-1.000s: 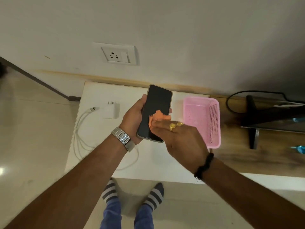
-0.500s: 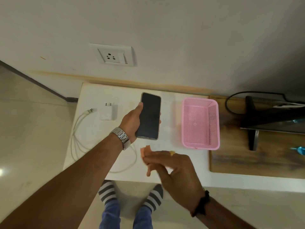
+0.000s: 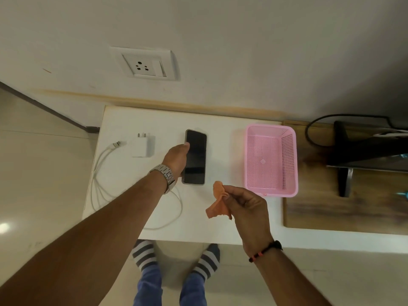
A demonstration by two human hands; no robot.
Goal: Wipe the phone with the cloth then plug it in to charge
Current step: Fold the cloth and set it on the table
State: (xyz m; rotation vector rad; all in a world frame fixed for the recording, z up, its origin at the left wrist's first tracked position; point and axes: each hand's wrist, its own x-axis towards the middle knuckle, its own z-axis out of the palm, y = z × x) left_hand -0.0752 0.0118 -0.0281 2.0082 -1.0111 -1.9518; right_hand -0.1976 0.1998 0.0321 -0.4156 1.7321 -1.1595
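Left hand [image 3: 176, 159]: grips the phone [image 3: 195, 157] by its left edge, screen up, over the middle of the white bench [image 3: 198, 226].
Right hand [image 3: 248, 203]: pinches the orange cloth [image 3: 217, 200] between fingertips, near the bench's front edge, apart from the phone.
Charger [image 3: 141, 145]: on the bench left of the phone, its white cable [image 3: 99, 173] looped beside it.
Basket [image 3: 272, 160]: pink, right of the phone.
Socket [image 3: 144, 64]: on the wall above the bench.

Left hand [image 3: 176, 157] grips the phone [image 3: 195, 157], screen up, over the white table [image 3: 198, 226]. Right hand [image 3: 249, 206] pinches an orange cloth [image 3: 217, 200] near the pink basket [image 3: 289, 160]. Charger [image 3: 141, 145] and cable [image 3: 99, 186] lie left.
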